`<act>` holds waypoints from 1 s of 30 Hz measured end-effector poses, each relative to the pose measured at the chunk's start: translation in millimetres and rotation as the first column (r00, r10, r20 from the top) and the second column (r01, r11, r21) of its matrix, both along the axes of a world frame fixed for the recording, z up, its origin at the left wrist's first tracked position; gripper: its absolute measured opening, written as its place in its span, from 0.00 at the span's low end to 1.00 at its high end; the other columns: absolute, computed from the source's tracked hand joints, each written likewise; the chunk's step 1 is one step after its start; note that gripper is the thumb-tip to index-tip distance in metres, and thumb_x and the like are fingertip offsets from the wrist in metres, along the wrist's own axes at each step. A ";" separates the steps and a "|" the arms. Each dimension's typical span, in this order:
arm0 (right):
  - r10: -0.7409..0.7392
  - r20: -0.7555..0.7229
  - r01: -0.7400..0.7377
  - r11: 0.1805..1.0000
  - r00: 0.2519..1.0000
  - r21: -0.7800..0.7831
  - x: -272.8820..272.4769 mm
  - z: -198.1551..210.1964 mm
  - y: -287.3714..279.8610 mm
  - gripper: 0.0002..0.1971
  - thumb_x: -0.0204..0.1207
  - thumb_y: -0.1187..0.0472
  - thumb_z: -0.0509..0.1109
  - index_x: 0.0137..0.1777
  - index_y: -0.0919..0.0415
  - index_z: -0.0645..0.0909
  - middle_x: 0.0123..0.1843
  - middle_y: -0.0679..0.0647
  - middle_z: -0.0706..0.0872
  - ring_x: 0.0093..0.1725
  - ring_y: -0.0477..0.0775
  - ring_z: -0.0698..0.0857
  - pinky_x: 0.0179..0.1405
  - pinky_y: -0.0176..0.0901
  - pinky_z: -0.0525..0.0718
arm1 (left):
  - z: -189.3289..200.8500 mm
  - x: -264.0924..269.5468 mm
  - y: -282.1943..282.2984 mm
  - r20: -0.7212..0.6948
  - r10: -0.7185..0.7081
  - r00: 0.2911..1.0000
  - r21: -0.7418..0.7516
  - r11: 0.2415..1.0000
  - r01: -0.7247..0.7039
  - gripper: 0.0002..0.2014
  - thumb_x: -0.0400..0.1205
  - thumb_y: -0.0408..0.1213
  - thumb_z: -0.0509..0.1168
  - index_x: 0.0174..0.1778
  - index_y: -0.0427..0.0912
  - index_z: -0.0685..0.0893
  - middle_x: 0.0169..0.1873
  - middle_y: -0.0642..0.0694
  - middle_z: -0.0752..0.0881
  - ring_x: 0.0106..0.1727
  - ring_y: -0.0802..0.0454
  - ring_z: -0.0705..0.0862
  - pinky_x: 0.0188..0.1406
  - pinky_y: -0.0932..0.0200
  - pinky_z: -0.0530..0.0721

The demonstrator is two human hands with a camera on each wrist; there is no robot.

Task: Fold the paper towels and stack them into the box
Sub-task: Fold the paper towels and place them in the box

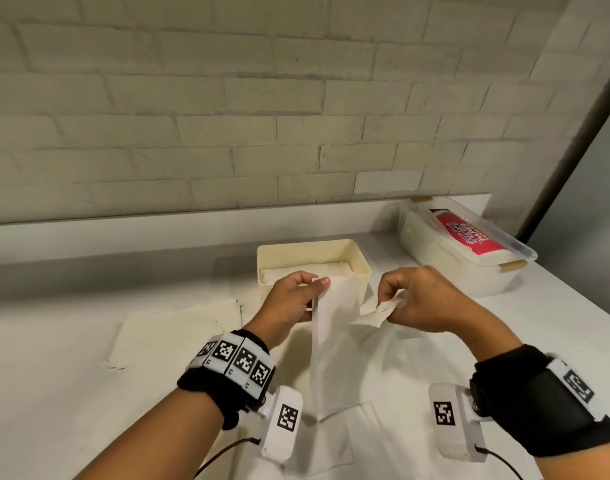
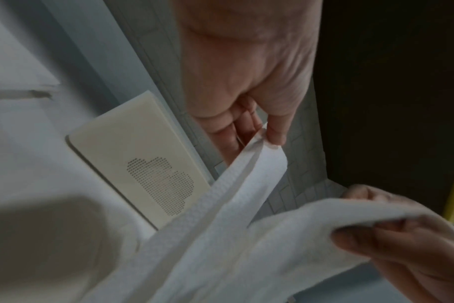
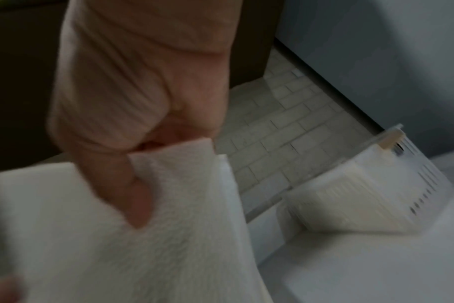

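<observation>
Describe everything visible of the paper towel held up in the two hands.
The white embossed paper towel is a thin, soft sheet with a dimpled texture. It hangs in the air above the white table, in front of the cream open box. The left hand pinches its upper edge, where two layers show; the right hand pinches a crumpled corner. The lower part drapes down toward the table.

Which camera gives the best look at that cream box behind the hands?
The head view: the cream box shows whole, open-topped, with folded towels inside. The left wrist view shows only one perforated side. In the right wrist view I cannot make it out.
</observation>
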State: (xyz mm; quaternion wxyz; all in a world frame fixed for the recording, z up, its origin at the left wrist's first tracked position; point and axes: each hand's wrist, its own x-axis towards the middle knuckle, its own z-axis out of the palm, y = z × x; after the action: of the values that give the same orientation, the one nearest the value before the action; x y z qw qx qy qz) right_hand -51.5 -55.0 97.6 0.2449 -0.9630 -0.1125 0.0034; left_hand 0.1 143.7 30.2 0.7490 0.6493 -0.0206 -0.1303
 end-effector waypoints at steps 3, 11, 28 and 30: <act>-0.071 0.021 0.073 0.992 0.997 -0.106 7.6 16.7 -4.1 0.10 0.70 0.63 0.73 0.49 0.50 0.87 0.43 0.44 0.86 0.44 0.48 0.82 0.43 0.34 0.78 | 11.0 6.7 2.7 0.023 0.028 0.999 -0.012 1.000 -0.028 0.08 0.80 0.35 0.67 0.36 0.43 0.77 0.32 0.47 0.84 0.26 0.57 0.82 0.27 0.64 0.84; 0.055 -0.097 -0.058 0.998 0.994 -0.034 9.0 33.8 15.8 0.09 0.68 0.68 0.74 0.39 0.53 0.91 0.36 0.36 0.87 0.36 0.38 0.84 0.36 0.28 0.81 | 28.8 13.3 -0.7 0.120 0.025 0.992 0.075 0.997 -0.034 0.08 0.80 0.36 0.67 0.37 0.43 0.77 0.32 0.47 0.86 0.28 0.57 0.82 0.32 0.62 0.83; -0.015 0.014 0.015 1.000 1.000 0.011 32.3 29.6 36.5 0.13 0.63 0.67 0.79 0.42 0.51 0.82 0.39 0.48 0.86 0.42 0.49 0.84 0.40 0.41 0.84 | 38.4 1.0 -12.1 0.186 -0.102 0.977 0.120 0.990 0.080 0.09 0.82 0.37 0.65 0.36 0.44 0.77 0.30 0.44 0.81 0.30 0.52 0.75 0.31 0.64 0.76; -0.029 0.020 0.028 0.998 0.999 0.064 33.6 29.6 37.6 0.17 0.63 0.68 0.79 0.46 0.49 0.79 0.38 0.47 0.86 0.42 0.49 0.85 0.40 0.42 0.86 | 38.2 -0.4 -10.0 0.200 -0.137 0.970 0.113 0.987 0.116 0.08 0.80 0.41 0.67 0.37 0.44 0.78 0.33 0.43 0.80 0.34 0.49 0.75 0.34 0.61 0.75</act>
State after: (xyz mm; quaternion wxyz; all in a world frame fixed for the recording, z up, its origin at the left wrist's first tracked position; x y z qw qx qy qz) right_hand -17.9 -17.4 127.3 0.2744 -0.9561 -0.1015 -0.0138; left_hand -0.3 133.7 68.4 0.6994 0.6934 -0.1335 -0.1104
